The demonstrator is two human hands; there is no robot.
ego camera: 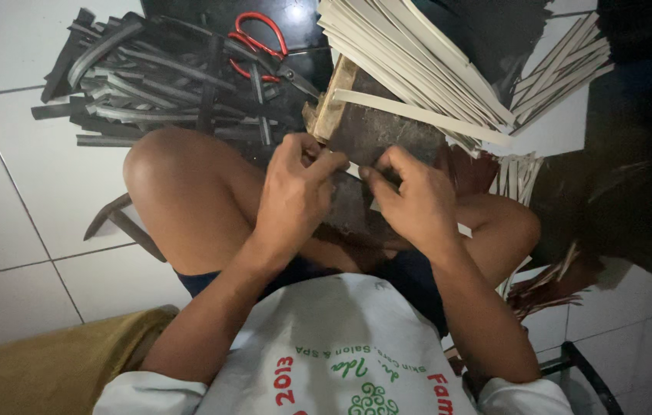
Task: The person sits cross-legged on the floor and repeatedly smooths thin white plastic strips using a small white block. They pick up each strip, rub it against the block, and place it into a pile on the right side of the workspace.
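1. We're looking straight down at our crossed legs on a white tile floor, both hands up front over a dark board that leans on a wooden block.
2. Our left hand has its fingers curled in, thumb and fingertips pinched on something small at the board's lower edge. We can't make out exactly what it is; it looks like the end of a pale strip, but our fingers hide it.
3. Our right hand is right beside it, nearly touching, and it's pinching too, fingers bent down onto the same edge of the board.
4. That pale strip runs across the board's face from the block out to the right, well past the board.
5. No real containers here, everything's just in loose piles on the floor. A thick stack of pale strips fans out just behind the board, partly resting over it.
6. A smaller pale bundle lies farther right, on the tiles.
7. At the upper left there's a messy heap of dark strips, criss-crossed.
8. Red-handled scissors sit on top of that dark heap, blades pointing toward the block.
9. A brownish frayed bunch pokes out by our right knee; too dim to tell what it is.
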